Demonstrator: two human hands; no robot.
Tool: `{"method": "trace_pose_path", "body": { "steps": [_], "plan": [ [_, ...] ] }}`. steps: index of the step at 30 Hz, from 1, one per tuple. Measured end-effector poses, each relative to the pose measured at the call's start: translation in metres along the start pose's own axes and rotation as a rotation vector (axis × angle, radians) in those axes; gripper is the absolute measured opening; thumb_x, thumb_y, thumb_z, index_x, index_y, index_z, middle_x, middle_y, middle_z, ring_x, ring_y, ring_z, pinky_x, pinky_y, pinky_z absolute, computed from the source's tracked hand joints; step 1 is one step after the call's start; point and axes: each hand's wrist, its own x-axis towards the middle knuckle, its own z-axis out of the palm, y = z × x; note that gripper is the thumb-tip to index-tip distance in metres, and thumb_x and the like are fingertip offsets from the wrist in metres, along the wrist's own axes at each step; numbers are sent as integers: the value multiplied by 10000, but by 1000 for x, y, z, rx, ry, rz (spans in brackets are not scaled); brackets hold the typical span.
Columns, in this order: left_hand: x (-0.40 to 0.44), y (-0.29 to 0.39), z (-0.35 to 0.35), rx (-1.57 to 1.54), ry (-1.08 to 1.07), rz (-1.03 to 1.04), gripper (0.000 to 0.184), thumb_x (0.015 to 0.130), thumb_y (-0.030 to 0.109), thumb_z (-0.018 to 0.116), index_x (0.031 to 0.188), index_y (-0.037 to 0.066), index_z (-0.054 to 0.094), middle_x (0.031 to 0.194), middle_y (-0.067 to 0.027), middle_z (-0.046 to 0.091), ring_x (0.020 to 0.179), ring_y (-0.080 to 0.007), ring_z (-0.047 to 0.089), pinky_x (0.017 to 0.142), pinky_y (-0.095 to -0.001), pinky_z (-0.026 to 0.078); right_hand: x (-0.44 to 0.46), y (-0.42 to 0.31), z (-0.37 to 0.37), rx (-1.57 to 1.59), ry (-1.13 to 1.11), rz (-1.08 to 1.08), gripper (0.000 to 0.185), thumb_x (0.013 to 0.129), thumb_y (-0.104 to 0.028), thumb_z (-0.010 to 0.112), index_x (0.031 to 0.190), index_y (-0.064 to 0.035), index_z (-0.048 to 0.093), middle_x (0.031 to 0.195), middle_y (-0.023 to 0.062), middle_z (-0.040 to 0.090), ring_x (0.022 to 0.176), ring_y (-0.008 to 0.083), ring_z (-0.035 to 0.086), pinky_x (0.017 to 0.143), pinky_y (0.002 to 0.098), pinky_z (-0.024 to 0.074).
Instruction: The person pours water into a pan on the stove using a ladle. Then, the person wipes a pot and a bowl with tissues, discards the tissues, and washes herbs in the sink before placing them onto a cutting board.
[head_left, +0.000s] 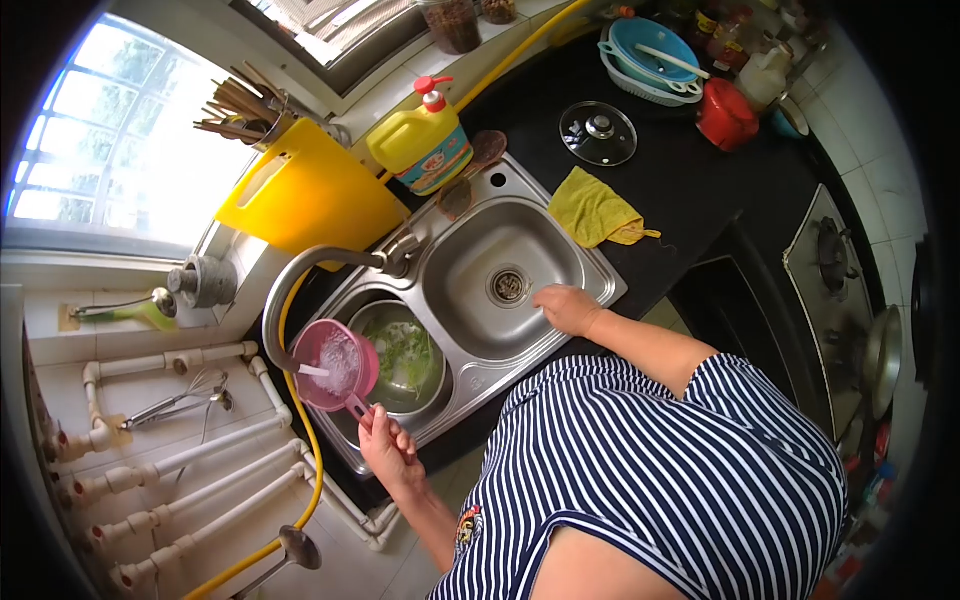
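Pink dipper (pixel 368 365) in your left hand (pixel 390 450), you catch a stream of water from the curved faucet (pixel 271 310) over the left side of a double-basin steel sink (pixel 472 378). Your fingers are wrapped around the dipper's handle, and the water inside churns white beneath the spout's pale tip. Just beside it, in the left basin, a round metal bowl (pixel 438 385) holds leafy greens (pixel 405 350) in water, its edge partly covered by the dipper. Your right hand (pixel 568 310) is at the near side of the right basin (pixel 465 255), close to the drain (pixel 509 286), its fingers curled; whether it is clenched or loose you cannot tell from this angle. Behind the sink stand a yellow detergent jug (pixel 420 150) and a yellow cutting board (pixel 310 195), while a yellow-green cloth (pixel 595 210) and a glass lid (pixel 590 148) lie on the black desk (pixel 530 110).
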Motion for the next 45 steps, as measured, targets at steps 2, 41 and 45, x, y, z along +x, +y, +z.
{"method": "trace_pose_path", "body": {
  "steps": [2, 41, 45],
  "plan": [
    [3, -2, -1, -10, -7, -11, 158, 949, 170, 660, 1025, 96, 541, 638, 38, 449, 410, -39, 369, 340, -182, 276, 0, 5, 2, 0, -3, -26, 184, 853, -68, 529, 952, -74, 685, 1006, 95, 693, 981, 297, 655, 874, 406, 533],
    [22, 8, -10, -45, 2, 28, 203, 951, 132, 633, 1109, 48, 537, 649, 11, 467, 410, -54, 398, 340, -192, 302, 263, -117, -17, -185, -171, -129, 618, 933, -174, 455, 1504, 7, 305, 1608, 173, 230, 1452, 326, 297, 1182, 388, 287],
    [24, 7, -15, -45, -8, 18, 207, 950, 134, 636, 1110, 49, 537, 650, 9, 471, 410, -56, 400, 342, -192, 305, 260, -118, -16, -195, -161, -131, 672, 888, -141, 498, 1506, 20, 291, 1616, 167, 209, 1456, 321, 290, 1186, 383, 285]
  ]
}}
